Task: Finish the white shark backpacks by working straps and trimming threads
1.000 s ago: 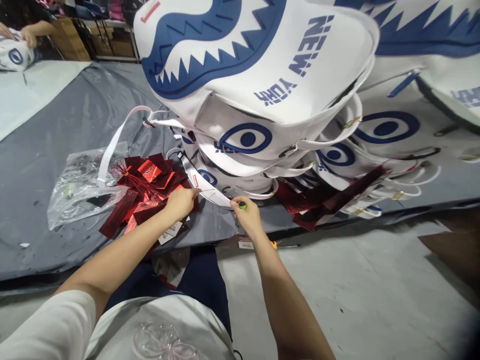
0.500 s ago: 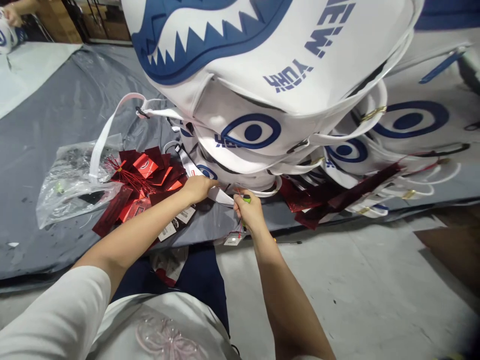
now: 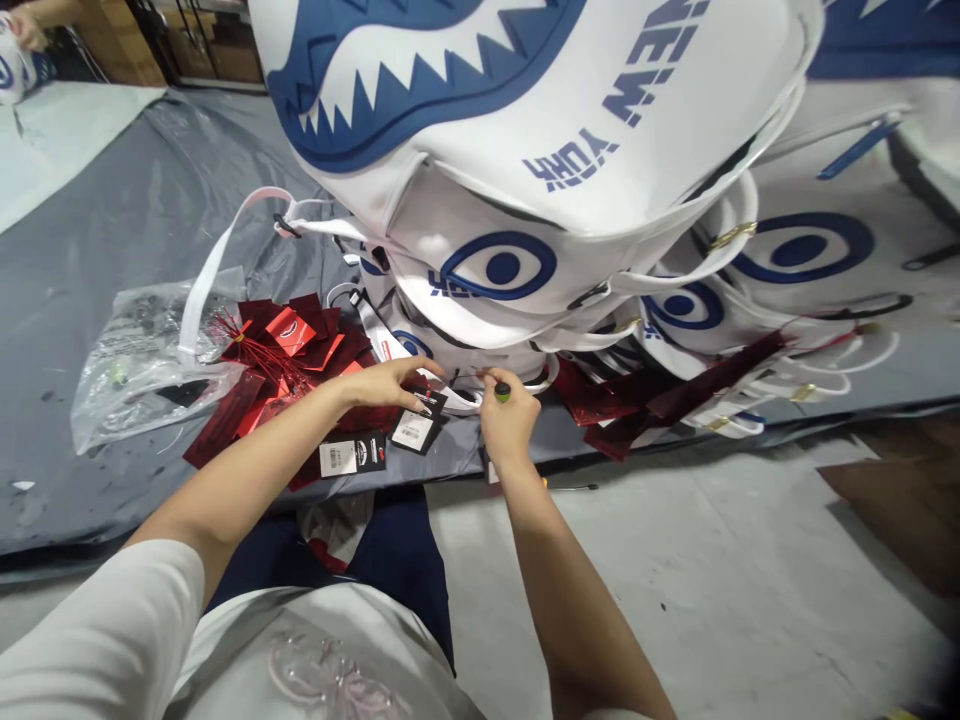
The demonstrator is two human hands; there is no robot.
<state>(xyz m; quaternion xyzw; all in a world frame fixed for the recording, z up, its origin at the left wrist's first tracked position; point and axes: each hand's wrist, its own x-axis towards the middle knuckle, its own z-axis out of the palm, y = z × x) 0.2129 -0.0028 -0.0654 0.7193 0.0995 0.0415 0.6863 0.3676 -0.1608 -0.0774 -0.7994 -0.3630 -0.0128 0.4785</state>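
Bag stack (image 3: 525, 130) overhangs hands; red tags (image 3: 285, 350) crowd left; grey sheet (image 3: 90, 220) beyond open.

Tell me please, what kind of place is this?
Probably a bag factory or packing workshop. Many identical white backpacks with shark print are stacked on a grey-covered table, a bundle of red hang tags lies beside them, and another person works on the same bags.

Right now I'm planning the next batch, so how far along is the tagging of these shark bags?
Looks done: nothing clearly. In hand: the left hand holds a white strap, the right hand grips a green-tipped tool. Left: a pile of red tags and stacked bags.
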